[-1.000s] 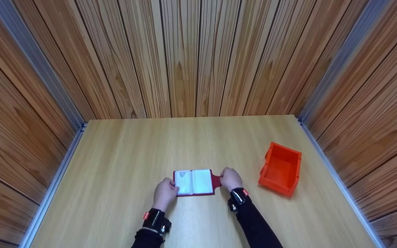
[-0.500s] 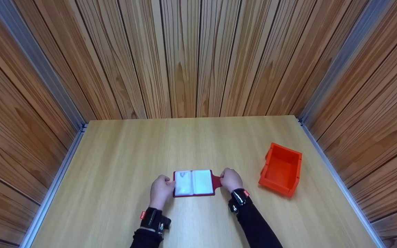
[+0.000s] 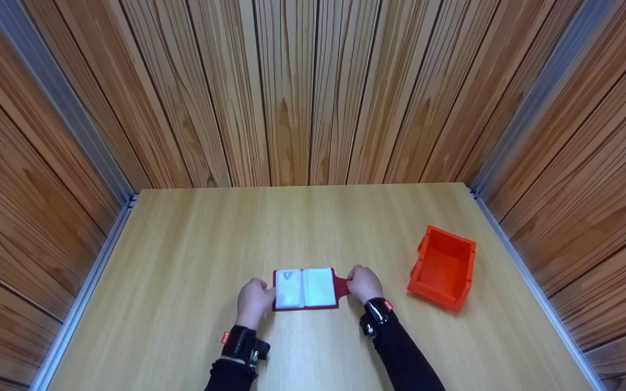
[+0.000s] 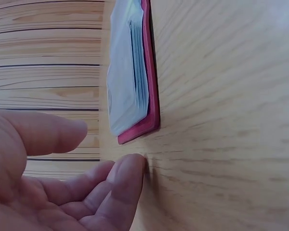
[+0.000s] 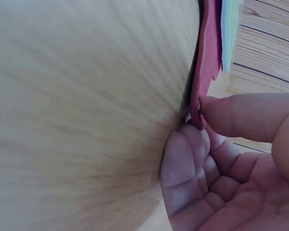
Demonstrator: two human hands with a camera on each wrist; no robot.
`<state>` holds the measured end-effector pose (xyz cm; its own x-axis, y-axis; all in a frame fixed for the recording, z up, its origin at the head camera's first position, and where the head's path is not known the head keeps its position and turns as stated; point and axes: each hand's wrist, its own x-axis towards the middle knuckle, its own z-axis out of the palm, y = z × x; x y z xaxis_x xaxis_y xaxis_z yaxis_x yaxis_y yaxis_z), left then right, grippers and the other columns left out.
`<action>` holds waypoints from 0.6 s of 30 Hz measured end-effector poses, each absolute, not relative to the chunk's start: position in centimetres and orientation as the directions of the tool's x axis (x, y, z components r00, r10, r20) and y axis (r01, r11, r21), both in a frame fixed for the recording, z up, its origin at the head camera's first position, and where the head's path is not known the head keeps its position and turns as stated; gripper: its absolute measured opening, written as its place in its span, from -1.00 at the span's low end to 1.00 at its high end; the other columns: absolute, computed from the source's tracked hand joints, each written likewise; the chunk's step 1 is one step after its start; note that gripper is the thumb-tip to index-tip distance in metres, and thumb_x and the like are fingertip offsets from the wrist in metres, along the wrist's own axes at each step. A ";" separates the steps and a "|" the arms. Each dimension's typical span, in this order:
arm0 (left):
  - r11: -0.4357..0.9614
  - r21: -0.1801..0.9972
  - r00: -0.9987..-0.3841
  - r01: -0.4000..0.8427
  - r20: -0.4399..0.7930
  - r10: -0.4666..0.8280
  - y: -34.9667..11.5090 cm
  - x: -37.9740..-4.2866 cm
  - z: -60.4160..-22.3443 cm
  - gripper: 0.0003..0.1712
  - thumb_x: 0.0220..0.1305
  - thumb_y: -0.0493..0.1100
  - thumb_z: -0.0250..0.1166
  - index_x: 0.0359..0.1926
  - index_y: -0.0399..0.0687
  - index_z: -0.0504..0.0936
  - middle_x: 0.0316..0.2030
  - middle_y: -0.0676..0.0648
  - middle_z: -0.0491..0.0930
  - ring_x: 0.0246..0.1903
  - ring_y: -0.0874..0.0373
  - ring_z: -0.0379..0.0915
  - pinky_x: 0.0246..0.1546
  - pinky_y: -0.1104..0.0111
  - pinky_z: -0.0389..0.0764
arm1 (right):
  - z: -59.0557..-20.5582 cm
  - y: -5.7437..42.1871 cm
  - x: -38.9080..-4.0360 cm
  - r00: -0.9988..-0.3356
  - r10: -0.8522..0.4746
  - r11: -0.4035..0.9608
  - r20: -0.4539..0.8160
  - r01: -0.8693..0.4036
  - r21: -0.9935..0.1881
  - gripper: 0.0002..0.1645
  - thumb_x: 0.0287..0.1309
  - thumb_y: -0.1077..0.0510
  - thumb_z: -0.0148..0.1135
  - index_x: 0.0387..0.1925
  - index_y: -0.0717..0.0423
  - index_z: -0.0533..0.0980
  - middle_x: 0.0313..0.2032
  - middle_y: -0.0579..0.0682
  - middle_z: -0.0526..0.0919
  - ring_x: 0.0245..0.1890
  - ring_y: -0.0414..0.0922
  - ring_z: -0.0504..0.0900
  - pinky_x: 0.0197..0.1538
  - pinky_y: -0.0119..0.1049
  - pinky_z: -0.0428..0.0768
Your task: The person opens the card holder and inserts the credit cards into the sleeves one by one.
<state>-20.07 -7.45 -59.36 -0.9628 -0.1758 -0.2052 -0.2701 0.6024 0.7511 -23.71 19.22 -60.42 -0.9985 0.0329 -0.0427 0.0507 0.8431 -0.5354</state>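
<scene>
A red card holder lies spread on the wooden table, clear plastic sleeves facing up; a faint heart-like mark shows on the left sleeve. In the left wrist view, layered sleeves rise from its red cover. My right hand pinches the holder's closing tab, thumb on top and fingertips beneath, as the right wrist view shows at the tab. Beside the left edge is my left hand. Its thumb and loosely bent fingers are apart with nothing between them, and a small gap separates them from the cover in the left wrist view.
An orange plastic bin stands on the table to the right, with nothing visible inside. Wood-plank walls with metal corner rails enclose the table at the back and both sides.
My left hand has come off the left sleeve and shifted slightly left, its thumb and fingers parting from the card holder. The right hand keeps its pinch on the tab.
</scene>
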 end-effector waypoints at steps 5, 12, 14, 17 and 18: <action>0.624 0.749 -0.975 -0.221 -0.151 -0.164 -7.3 -20.0 -59.4 -0.71 0.20 -0.25 0.29 -0.16 -0.45 0.58 -0.26 -0.28 0.61 -0.27 -0.12 0.54 -0.19 0.05 0.57 | -60.4 19.2 -23.7 -0.999 0.029 0.844 -0.035 0.043 -0.535 -0.93 -0.02 0.32 0.29 -0.47 0.21 0.52 -0.49 0.02 0.58 -0.44 -0.01 0.53 -0.29 -0.10 0.51; 0.632 0.751 -0.981 -0.191 -0.134 -0.137 -7.1 -20.0 -59.2 -0.73 0.19 -0.27 0.27 -0.20 -0.46 0.60 -0.28 -0.27 0.63 -0.26 -0.12 0.55 -0.19 0.04 0.58 | -60.3 19.2 -23.6 -0.999 0.021 0.850 -0.026 0.032 -0.526 -0.93 -0.04 0.33 0.29 -0.48 0.20 0.53 -0.48 0.05 0.60 -0.41 0.00 0.55 -0.25 -0.09 0.52; 0.620 0.755 -0.977 -0.212 -0.158 -0.143 -7.1 -20.0 -59.2 -0.73 0.20 -0.26 0.27 -0.18 -0.46 0.60 -0.27 -0.26 0.63 -0.26 -0.12 0.55 -0.18 0.04 0.58 | -60.3 19.1 -23.5 -0.999 0.022 0.850 -0.024 0.032 -0.525 -0.93 -0.05 0.33 0.29 -0.48 0.21 0.53 -0.47 0.05 0.60 -0.41 0.01 0.56 -0.25 -0.08 0.52; 0.604 0.760 -0.971 -0.240 -0.188 -0.149 -7.0 -20.1 -59.2 -0.71 0.22 -0.25 0.27 -0.14 -0.46 0.59 -0.25 -0.26 0.62 -0.25 -0.10 0.55 -0.19 0.06 0.58 | -60.3 19.1 -23.6 -0.999 0.030 0.848 -0.030 0.041 -0.529 -0.93 -0.05 0.33 0.29 -0.47 0.21 0.53 -0.47 0.04 0.60 -0.41 0.00 0.55 -0.26 -0.09 0.52; 0.600 0.761 -0.969 -0.248 -0.198 -0.150 -7.1 -20.2 -59.2 -0.70 0.23 -0.25 0.27 -0.13 -0.45 0.59 -0.25 -0.25 0.62 -0.25 -0.09 0.55 -0.20 0.07 0.58 | -60.3 19.1 -23.6 -0.999 0.030 0.847 -0.030 0.042 -0.530 -0.93 -0.05 0.33 0.29 -0.47 0.21 0.53 -0.47 0.04 0.60 -0.41 0.00 0.55 -0.26 -0.09 0.51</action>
<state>-20.16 -7.05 -59.22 -0.9687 -0.1499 -0.1978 -0.2481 0.6000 0.7605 -23.57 19.12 -60.29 -0.9991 0.0304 -0.0299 0.0417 0.8471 -0.5297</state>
